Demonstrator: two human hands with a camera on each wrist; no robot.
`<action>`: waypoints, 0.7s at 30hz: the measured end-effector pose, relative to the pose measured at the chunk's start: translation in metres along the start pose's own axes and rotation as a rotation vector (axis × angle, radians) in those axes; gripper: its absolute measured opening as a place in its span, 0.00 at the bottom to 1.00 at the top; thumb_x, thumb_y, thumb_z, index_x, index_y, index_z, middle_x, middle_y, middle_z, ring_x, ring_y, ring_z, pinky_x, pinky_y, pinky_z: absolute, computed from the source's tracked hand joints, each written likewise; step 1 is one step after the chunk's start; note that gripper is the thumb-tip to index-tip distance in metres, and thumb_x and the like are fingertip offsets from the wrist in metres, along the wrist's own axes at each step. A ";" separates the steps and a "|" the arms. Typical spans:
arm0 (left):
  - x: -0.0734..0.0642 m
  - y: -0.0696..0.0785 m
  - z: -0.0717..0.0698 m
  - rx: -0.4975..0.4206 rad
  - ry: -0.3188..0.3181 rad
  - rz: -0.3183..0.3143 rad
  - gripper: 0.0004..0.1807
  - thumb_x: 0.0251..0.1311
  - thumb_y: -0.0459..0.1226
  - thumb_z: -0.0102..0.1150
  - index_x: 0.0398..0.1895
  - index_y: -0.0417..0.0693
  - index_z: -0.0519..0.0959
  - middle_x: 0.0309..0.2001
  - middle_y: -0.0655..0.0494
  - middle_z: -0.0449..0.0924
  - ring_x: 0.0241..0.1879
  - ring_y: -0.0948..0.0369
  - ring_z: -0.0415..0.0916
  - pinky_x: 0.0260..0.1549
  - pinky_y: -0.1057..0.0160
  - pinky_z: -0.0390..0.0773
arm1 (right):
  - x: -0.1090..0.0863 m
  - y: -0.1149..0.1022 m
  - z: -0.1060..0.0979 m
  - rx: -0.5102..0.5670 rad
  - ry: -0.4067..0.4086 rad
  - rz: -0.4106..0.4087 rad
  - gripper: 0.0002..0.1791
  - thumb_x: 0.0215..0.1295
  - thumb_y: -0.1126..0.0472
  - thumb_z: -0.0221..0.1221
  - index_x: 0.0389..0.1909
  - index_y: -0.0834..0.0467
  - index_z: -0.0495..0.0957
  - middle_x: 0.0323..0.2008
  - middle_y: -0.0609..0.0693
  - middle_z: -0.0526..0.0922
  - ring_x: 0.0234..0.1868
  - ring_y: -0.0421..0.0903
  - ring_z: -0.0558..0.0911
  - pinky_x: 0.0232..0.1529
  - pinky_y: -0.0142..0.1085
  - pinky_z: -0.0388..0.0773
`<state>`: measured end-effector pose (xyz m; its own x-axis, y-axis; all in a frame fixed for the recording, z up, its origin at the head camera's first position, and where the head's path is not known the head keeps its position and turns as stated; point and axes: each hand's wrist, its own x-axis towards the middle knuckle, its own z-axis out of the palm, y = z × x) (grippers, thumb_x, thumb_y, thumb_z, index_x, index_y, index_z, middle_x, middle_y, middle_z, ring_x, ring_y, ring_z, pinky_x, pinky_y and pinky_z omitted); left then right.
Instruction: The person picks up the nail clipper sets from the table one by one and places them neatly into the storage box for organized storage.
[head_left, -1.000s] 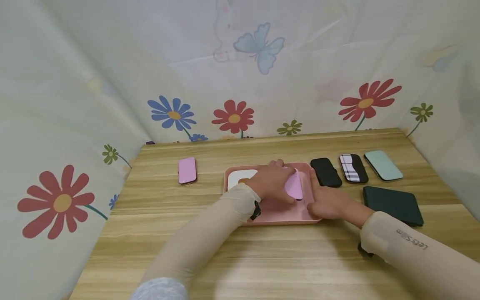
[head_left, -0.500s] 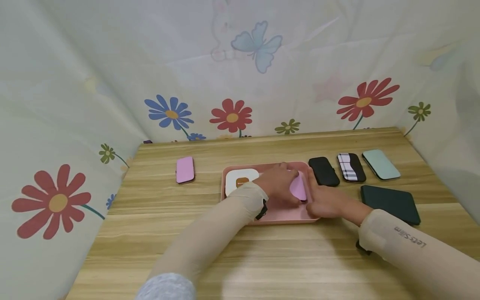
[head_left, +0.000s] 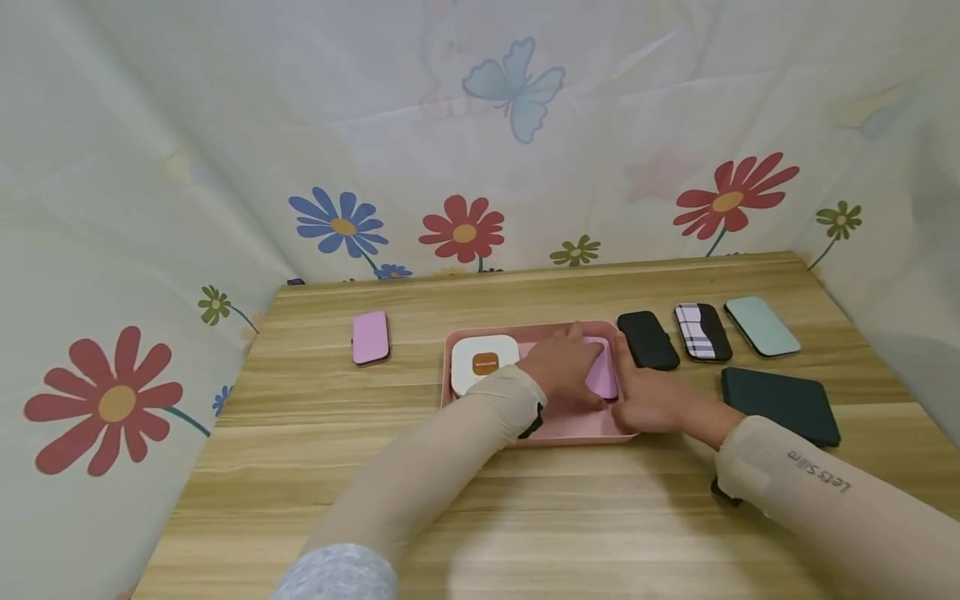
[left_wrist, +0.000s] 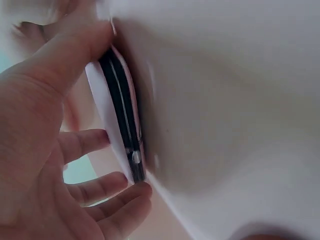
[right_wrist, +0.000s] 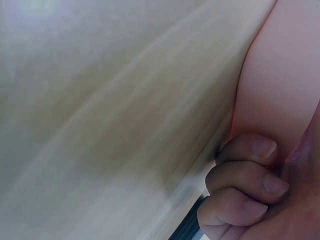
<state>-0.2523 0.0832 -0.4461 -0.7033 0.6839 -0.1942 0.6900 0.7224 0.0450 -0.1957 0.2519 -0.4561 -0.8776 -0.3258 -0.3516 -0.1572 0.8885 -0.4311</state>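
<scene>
- On your surface (head_left: pixel 562 533), the tray (head_left: pixel 573 427) sits centrally, the curtain (head_left: pixel 600 108) behind.
- Inside the tray: box (head_left: pixel 474 350) left, inner case (head_left: pixel 602 377) right, between your left fingers (left_wrist: pixel 82 142).
- Your right fingers (right_wrist: pixel 245 175) are at its right edge.
- Left, apart: lone case (head_left: pixel 371 337).
- Right, in a row: first case (head_left: pixel 648 340), second case (head_left: pixel 702 332), third case (head_left: pixel 762 326); front case (head_left: pixel 780 404) nearer you.

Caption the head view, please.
Left hand grips a flat lilac case in a pink rectangular tray; right hand holds its end.
</scene>
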 end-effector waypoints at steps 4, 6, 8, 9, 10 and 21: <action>0.003 0.002 0.001 -0.007 0.019 0.005 0.39 0.53 0.67 0.62 0.63 0.56 0.74 0.61 0.53 0.71 0.63 0.58 0.65 0.63 0.62 0.70 | 0.000 0.003 0.000 0.006 0.013 -0.006 0.64 0.55 0.57 0.56 0.74 0.62 0.13 0.19 0.48 0.74 0.16 0.43 0.72 0.16 0.36 0.60; 0.005 0.003 0.001 -0.015 0.027 -0.006 0.38 0.53 0.67 0.62 0.62 0.56 0.74 0.61 0.53 0.71 0.62 0.58 0.66 0.61 0.62 0.71 | 0.000 0.003 0.000 0.005 0.023 -0.007 0.65 0.55 0.56 0.57 0.74 0.62 0.14 0.19 0.47 0.74 0.16 0.43 0.71 0.16 0.36 0.60; 0.007 0.005 0.002 -0.008 0.023 -0.018 0.39 0.53 0.67 0.61 0.63 0.56 0.74 0.61 0.52 0.70 0.61 0.58 0.67 0.60 0.62 0.72 | 0.000 0.004 0.002 0.004 0.026 -0.004 0.65 0.55 0.56 0.57 0.75 0.62 0.14 0.19 0.47 0.74 0.16 0.43 0.71 0.16 0.36 0.60; 0.007 0.005 0.003 -0.007 0.021 -0.023 0.40 0.53 0.68 0.61 0.63 0.56 0.73 0.62 0.52 0.69 0.61 0.57 0.68 0.60 0.62 0.73 | -0.001 0.005 0.002 0.007 0.027 -0.002 0.65 0.55 0.56 0.57 0.75 0.62 0.14 0.19 0.48 0.74 0.16 0.43 0.71 0.16 0.36 0.60; 0.008 0.006 0.003 -0.006 0.021 -0.027 0.40 0.52 0.68 0.61 0.64 0.56 0.73 0.62 0.51 0.69 0.61 0.57 0.68 0.59 0.61 0.74 | -0.001 0.005 0.003 0.007 0.025 0.005 0.65 0.55 0.55 0.57 0.75 0.61 0.14 0.19 0.47 0.74 0.16 0.43 0.71 0.16 0.36 0.60; 0.011 0.000 0.011 -0.001 0.012 -0.039 0.45 0.51 0.68 0.62 0.68 0.56 0.69 0.61 0.51 0.68 0.59 0.56 0.68 0.57 0.61 0.73 | -0.001 0.001 0.005 -0.072 0.060 0.033 0.60 0.60 0.52 0.53 0.75 0.61 0.15 0.19 0.48 0.75 0.16 0.45 0.73 0.16 0.39 0.63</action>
<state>-0.2585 0.0897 -0.4595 -0.7318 0.6562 -0.1839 0.6617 0.7488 0.0389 -0.1932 0.2520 -0.4602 -0.9080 -0.2778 -0.3137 -0.1578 0.9203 -0.3581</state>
